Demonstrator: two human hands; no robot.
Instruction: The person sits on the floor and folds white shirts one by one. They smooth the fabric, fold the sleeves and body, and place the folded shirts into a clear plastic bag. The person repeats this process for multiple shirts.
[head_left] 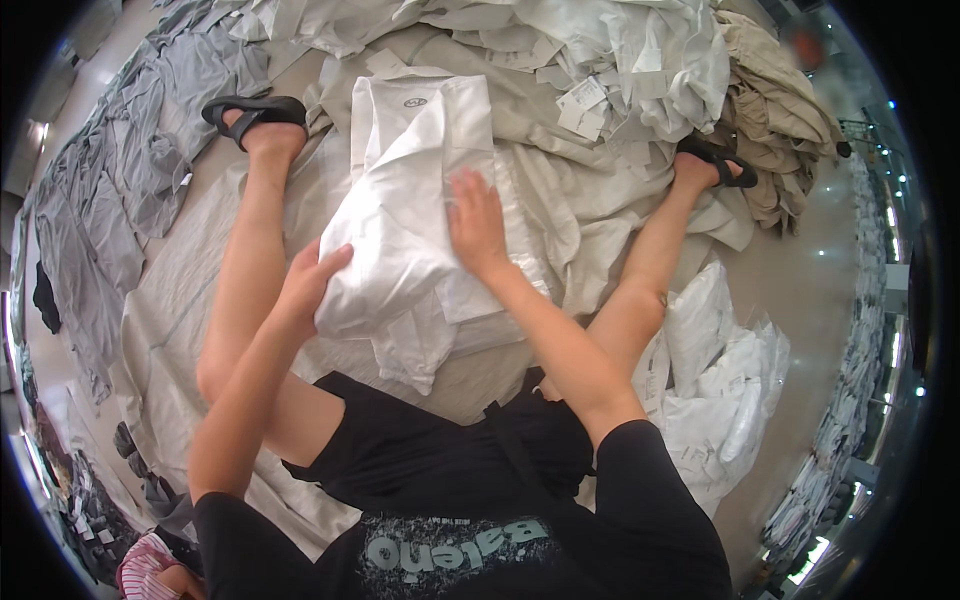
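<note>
You sit on a wide pale floor sheet (170, 300) spread over the smooth floor of a large, brightly lit hall, legs apart, a black sandal (255, 112) on the foot beyond the folded white shirt (405, 215) to its left and another sandal (722, 165) well off to its right. Beyond the shirt rises a big heap of white garments with paper tags (590, 60), with a smaller beige pile (775, 120) at that heap's right edge; grey garments (130, 170) lie flat far to the shirt's left, and a stack of clear bagged white shirts (715, 380) sits to its lower right, beside your right knee. The shirt lies between your legs on other white cloth. Your left hand (310, 280) curls around its near left edge, fingers gripping the fabric; your right hand (478, 222) lies flat on its right side, fingers spread, pressing down.
</note>
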